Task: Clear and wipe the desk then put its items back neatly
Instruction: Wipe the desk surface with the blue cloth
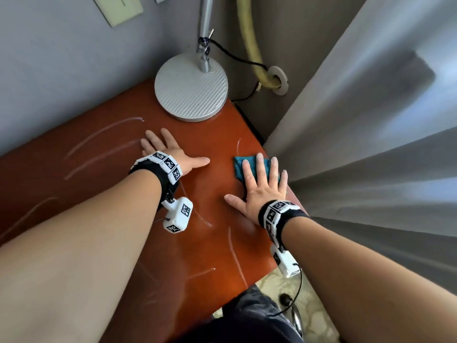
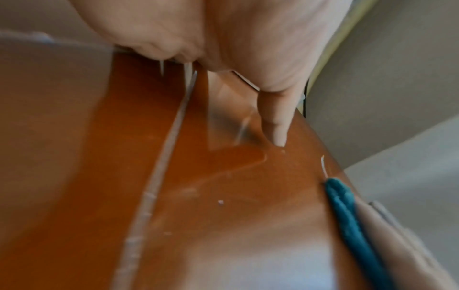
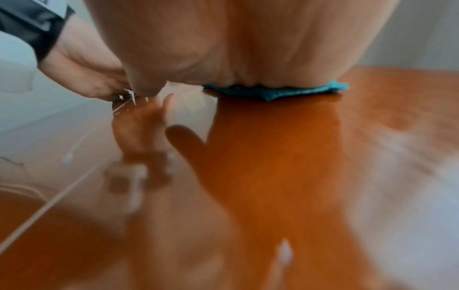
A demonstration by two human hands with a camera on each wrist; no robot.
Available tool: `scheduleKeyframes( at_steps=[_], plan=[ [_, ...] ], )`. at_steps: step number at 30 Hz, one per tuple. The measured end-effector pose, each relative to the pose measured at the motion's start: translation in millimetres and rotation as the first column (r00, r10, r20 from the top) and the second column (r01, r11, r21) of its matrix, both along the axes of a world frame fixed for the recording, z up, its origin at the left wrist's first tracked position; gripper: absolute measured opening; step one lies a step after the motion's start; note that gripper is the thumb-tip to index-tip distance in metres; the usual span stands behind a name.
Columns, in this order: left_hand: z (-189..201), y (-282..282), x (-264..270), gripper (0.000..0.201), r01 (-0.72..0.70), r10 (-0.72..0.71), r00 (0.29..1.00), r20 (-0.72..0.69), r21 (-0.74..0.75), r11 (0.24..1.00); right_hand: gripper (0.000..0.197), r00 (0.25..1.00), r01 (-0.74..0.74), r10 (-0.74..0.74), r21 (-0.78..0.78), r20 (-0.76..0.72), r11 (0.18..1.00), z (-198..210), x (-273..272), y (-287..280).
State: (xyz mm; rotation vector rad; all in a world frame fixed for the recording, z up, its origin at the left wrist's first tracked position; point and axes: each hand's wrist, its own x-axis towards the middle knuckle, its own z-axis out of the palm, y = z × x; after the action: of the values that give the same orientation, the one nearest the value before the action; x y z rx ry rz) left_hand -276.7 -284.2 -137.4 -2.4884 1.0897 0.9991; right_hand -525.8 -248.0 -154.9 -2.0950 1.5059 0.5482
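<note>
Both hands lie flat on the surface (image 1: 103, 169); the right hand (image 1: 259, 191) has its fingers straight and spread, pressing a folded teal cloth (image 1: 241, 167) down near the right edge, while the left hand (image 1: 168, 154) rests palm-down just in front of the lamp base (image 1: 191, 86), fingers straight, thumb pointing toward the cloth, holding nothing. From the right wrist view the cloth (image 3: 273, 92) sits squashed under the fingers, its near fold showing; the left wrist view catches it edge-on (image 2: 347, 212).

Outward from the hands the reddish top shows pale curved streaks (image 1: 103, 134) (wet trails or scuffs, I cannot tell which), so I judge the wiping step unfinished. The lamp stands at the back corner with its black cord (image 1: 235, 54) running off toward the wall; a grey curtain (image 1: 358, 144) hangs right beside the surface's edge.

Risks, as I judge them: the cloth lies close to that right edge, so a stroke carried further right could push it off or drag it into the curtain; flat fingers give no real hold, so the cloth may bunch or slide out; a sweep toward the back could knock the lamp base or snag the cord; the lamp still stands on the surface, so the patch beneath it may go unwiped.
</note>
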Motion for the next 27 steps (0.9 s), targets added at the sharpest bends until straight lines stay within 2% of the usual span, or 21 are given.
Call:
scheduleKeyframes(
  at_steps=[13, 23, 27],
  plan=[
    [-12, 2, -6, 0.162, 0.060, -0.060, 0.998, -0.003, -0.050, 0.997, 0.103, 0.994, -0.112, 0.113, -0.020, 0.009, 0.993, 1, 61, -78],
    [-16, 6, -5, 0.159, 0.044, -0.048, 0.998, -0.038, -0.102, 0.994, 0.096, 0.999, -0.015, 0.016, -0.022, 0.027, 1.000, -1, 90, -103],
    [-14, 5, -5, 0.159, 0.034, -0.039, 0.998, -0.050, -0.094, 0.995, 0.101, 0.999, 0.027, -0.026, -0.026, 0.037, 0.999, -3, 98, -108]
  ],
)
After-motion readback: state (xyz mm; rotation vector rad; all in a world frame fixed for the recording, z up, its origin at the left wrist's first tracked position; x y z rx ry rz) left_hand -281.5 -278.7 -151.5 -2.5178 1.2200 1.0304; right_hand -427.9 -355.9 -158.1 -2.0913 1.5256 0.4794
